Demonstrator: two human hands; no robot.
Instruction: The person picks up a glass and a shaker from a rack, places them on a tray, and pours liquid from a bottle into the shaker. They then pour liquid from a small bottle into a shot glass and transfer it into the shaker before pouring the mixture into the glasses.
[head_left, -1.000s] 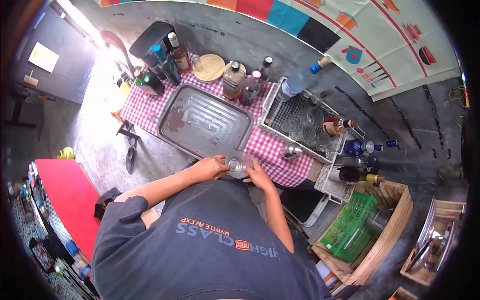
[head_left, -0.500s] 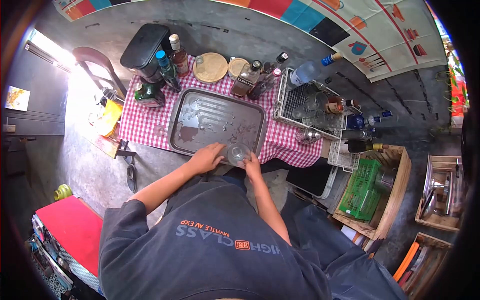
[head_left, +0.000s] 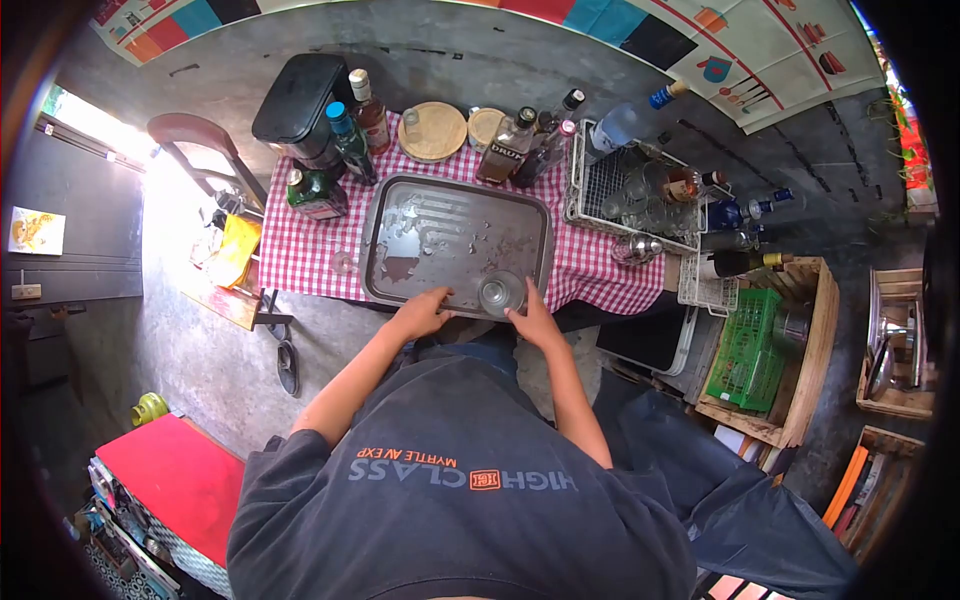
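A clear drinking glass (head_left: 501, 293) is at the front right part of a dark metal baking tray (head_left: 460, 232), whose surface is wet. My right hand (head_left: 535, 322) has its thumb and fingers around the right side of the glass. At the tray's front rim, to the left of the glass, is my left hand (head_left: 422, 313). Its fingers and thumb are apart, and no glass is in it. The tray lies on a red and white checked cloth (head_left: 590, 275).
Several bottles, among them a green one (head_left: 316, 192) and a brown one (head_left: 507, 147), stand behind and left of the tray. A wire rack (head_left: 585, 195) with glasses is at the right. A wooden crate (head_left: 818, 350) holds a green basket (head_left: 748, 350).
The glass has moved forward, further over the tray, with my right hand at it. My left hand has drawn away to the left of the glass. The view has shifted slightly.
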